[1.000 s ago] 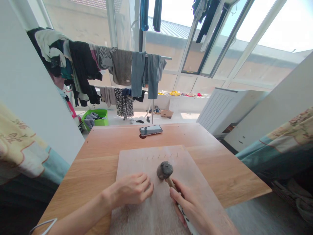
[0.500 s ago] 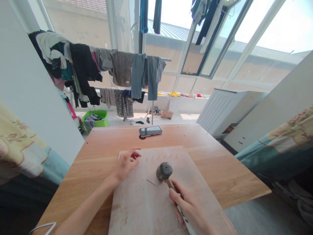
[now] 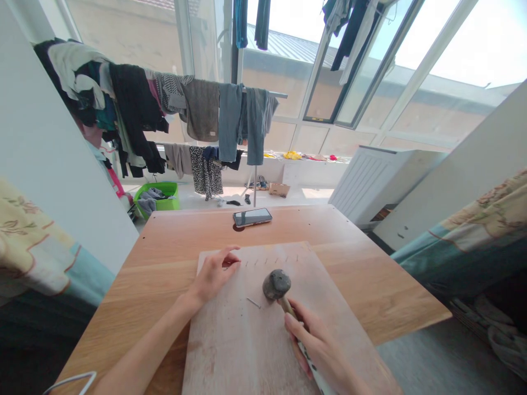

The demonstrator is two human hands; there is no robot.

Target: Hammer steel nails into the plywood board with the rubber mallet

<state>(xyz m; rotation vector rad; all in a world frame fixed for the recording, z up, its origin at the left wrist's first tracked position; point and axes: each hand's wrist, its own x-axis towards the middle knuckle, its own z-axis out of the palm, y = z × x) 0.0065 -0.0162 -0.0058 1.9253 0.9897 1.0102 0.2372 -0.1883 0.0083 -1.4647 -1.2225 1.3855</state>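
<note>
At the near edge of the table, the right hand is seen with its grip closed around the wooden handle of a hammer. The rough grey head of the hammer is rested on a pale wooden board, which is laid across the middle of the table and reaches from the near edge towards the centre. A single loose nail is seen lying flat on the board, just beside the hammer head on its left.

Further in, the left hand is placed at the far left corner of the board. Its thumb and forefinger are drawn close together at the left end of a row of nails that is set upright along the board's far edge. Whether a nail is pinched in that grip cannot be told.

Beyond the board, near the far edge of the table, a smartphone is laid face up. Past the table, a drying rack hung with clothes is seen before the windows, and a green laundry basket is set on the floor to its left.
</note>
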